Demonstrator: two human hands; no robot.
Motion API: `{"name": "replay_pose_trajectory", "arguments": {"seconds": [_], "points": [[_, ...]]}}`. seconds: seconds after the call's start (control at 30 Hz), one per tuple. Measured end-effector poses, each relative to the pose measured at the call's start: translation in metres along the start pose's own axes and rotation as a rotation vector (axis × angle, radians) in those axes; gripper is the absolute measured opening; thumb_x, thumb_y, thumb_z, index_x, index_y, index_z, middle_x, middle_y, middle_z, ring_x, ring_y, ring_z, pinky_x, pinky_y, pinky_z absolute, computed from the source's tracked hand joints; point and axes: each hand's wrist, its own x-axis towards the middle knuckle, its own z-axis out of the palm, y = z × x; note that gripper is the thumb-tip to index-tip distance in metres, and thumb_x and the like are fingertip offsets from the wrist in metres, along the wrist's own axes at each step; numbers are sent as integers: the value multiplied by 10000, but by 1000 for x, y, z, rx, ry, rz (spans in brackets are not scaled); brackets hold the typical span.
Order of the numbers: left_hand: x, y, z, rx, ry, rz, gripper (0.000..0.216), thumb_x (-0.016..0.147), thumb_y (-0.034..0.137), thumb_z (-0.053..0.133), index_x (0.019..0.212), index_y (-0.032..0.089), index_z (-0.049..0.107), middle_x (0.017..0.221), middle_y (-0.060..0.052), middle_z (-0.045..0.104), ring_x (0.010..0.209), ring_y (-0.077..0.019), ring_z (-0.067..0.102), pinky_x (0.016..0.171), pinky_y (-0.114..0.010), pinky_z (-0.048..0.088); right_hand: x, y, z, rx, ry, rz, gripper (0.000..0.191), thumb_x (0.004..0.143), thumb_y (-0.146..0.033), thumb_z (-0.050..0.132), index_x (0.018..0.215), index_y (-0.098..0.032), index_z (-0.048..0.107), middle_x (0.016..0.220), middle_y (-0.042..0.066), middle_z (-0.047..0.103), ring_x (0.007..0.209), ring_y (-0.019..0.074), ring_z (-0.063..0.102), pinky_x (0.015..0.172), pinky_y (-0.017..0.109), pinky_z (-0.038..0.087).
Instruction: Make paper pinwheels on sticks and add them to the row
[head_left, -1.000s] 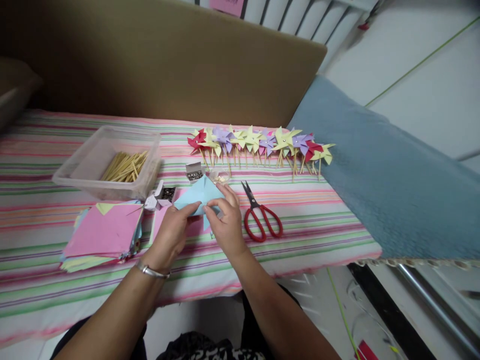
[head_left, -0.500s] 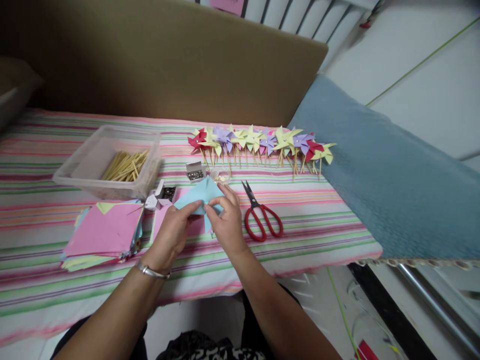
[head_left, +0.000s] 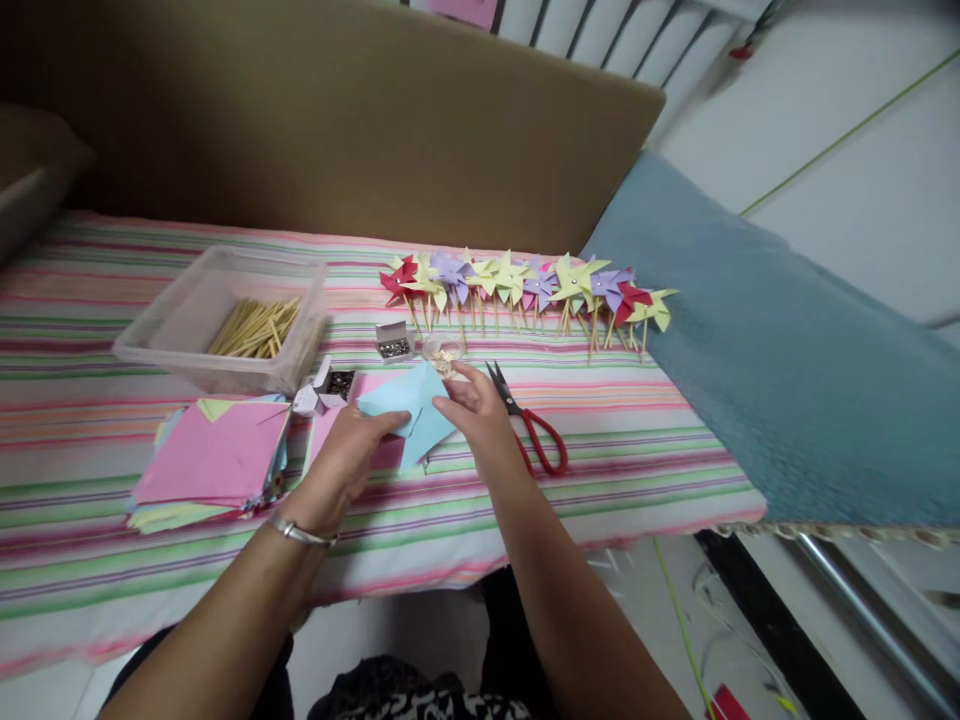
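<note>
A light blue sheet of paper (head_left: 416, 398) with slits cut in it lies between my hands. My left hand (head_left: 352, 445) holds it from the left, thumb on top and the other fingers hidden under it. My right hand (head_left: 480, 410) is at its right edge with thumb and fingers apart; whether the thumb touches the paper I cannot tell. Just beyond the right fingertips is a small clear dish (head_left: 444, 352) of small pale pieces. Red-handled scissors (head_left: 551, 440) lie beside my right hand, partly behind it. Pink paper (head_left: 322, 430) lies under my left hand.
Farther left stands a clear plastic box (head_left: 172, 310) of wooden sticks (head_left: 255, 328). A stack of coloured paper (head_left: 214, 455) lies nearer me. Two small boxes of metal pieces, one farther off (head_left: 394, 343), one nearer (head_left: 337, 385), are open. Several paper pinwheels (head_left: 510, 278) line the back.
My right hand has let go of the blue paper's middle and moved right, its fingers spreading. The paper now lies flatter, its slits showing, with my left hand still on it.
</note>
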Motion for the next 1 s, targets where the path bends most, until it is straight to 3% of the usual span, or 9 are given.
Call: {"name": "replay_pose_trajectory", "arguments": {"seconds": [0.1,0.2,0.4,0.57,0.8,0.9,1.0], "points": [[1,-3,-1,71,-48,-42,302,563,204,761,841,105,698,755,-57,714,701,-189,634,718,-317,477,2,2,-6,156,-192,160,519,647,-258,731,1134,-242,552,817,-2,668,730,181,629,661,299,497],[1,-5,-2,108,-91,-43,278,572,199,753,831,115,700,750,-50,713,700,-184,631,730,-315,474,1,4,-5,179,-235,198,468,580,-176,748,1022,-232,604,805,-25,656,704,160,606,625,262,478],[1,-7,-1,144,-84,-28,239,580,183,749,806,123,702,721,-34,711,685,-175,628,750,-318,474,0,7,-1,143,-210,218,438,569,-148,717,988,-218,612,744,-38,641,645,140,570,590,249,453],[1,-8,2,0,-138,-59,333,568,231,781,877,130,712,826,-66,735,741,-196,651,774,-332,484,0,10,2,197,-126,190,379,577,-188,722,939,-210,610,749,-26,655,637,155,581,582,266,460],[3,-10,1,-36,-64,-38,284,560,245,777,805,117,715,743,-57,728,663,-168,633,724,-305,480,-3,11,16,354,-58,189,432,563,-177,703,979,-200,589,802,-6,684,666,178,623,627,296,497],[5,-3,-2,-48,-18,-14,246,543,220,770,763,128,709,707,-34,719,631,-149,617,678,-278,471,-4,13,15,254,-19,148,477,628,-209,678,1089,-217,558,820,3,679,719,189,638,667,318,510],[6,9,-5,-67,66,9,192,503,181,764,673,139,687,616,2,686,557,-122,579,619,-252,452,-9,12,10,-49,83,-63,488,726,-225,622,1202,-234,515,922,39,667,840,202,636,787,371,512]]}}
